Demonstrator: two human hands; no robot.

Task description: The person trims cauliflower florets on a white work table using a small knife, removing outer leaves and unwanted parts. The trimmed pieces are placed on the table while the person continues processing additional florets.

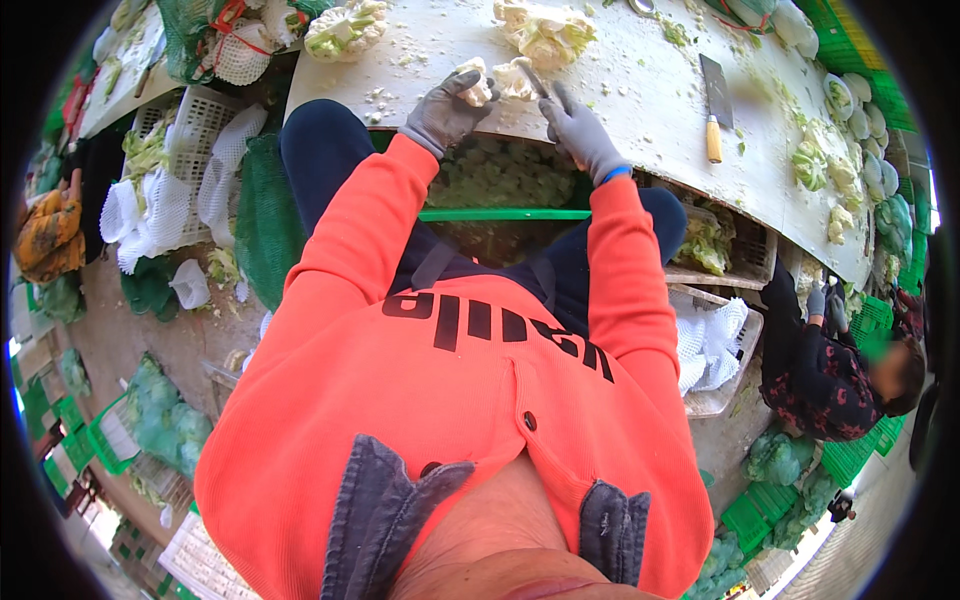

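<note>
My left hand (448,112), in a grey glove, grips a cauliflower floret (475,82) just above the near edge of the white table (630,97). In my gloved right hand (583,133) is a small knife (534,79), its blade pointing up and left. The blade's tip reaches a second cauliflower piece (514,80) that lies between my hands. Beyond it rests a larger cut cauliflower head (551,34). Another piece with pale green leaves (346,30) lies at the table's upper left. Small white crumbs are scattered around both hands.
A cleaver (714,105) with a wooden handle lies to the right. Below the table edge, a green-rimmed crate (502,215) holds florets between my knees. Leafy trimmings fill a crate (705,244) at right. A co-worker (832,375) sits farther right. White foam nets (154,210) hang at left.
</note>
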